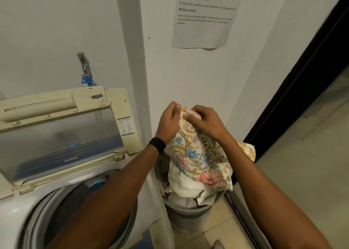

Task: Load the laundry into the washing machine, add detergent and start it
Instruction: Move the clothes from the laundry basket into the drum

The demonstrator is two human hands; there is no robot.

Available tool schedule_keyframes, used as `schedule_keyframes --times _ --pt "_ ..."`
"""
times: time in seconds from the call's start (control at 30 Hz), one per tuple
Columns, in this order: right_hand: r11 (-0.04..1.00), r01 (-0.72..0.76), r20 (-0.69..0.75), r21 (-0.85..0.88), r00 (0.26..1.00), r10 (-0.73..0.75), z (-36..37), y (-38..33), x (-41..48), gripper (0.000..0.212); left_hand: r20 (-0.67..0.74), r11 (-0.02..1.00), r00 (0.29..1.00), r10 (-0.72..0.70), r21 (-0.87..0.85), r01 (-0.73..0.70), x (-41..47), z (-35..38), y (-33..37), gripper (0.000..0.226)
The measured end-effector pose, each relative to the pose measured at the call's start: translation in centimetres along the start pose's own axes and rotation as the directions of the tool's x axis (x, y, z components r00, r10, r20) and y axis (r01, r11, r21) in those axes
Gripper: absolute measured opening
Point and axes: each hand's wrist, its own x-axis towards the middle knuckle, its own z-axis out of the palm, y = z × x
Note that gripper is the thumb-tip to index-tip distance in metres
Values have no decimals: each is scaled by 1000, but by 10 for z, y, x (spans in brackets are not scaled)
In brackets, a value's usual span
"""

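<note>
A floral cloth, cream with blue, pink and orange flowers, hangs above the grey laundry basket. My left hand and my right hand both pinch its top edge, close together. White laundry lies in the basket under the cloth. To the left stands the top-loading washing machine with its lid raised and the dark drum showing. My left forearm crosses over the drum opening.
A tap with a blue fitting sits on the wall behind the machine. A printed instruction sheet hangs on the wall. A dark door frame and a tiled floor lie to the right.
</note>
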Motion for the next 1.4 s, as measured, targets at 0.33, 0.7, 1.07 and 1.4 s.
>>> schedule_keyframes --times 0.33,0.7,1.07,1.4 --pt "994 -23 -57 108 998 29 -10 17 -16 18 -122 991 989 -84 -117 69 1 -4 -1 31" --pt "999 -5 -9 -38 1000 5 -3 15 -13 22 -137 1000 991 7 5 -7 1 3 -4 26" --pt "985 -5 -45 173 999 13 -23 8 -15 22 120 998 992 29 -57 -23 -2 8 1 29" --pt "990 -135 168 39 978 126 -26 20 -23 28 -66 1000 997 -26 7 27 -3 -2 0 38"
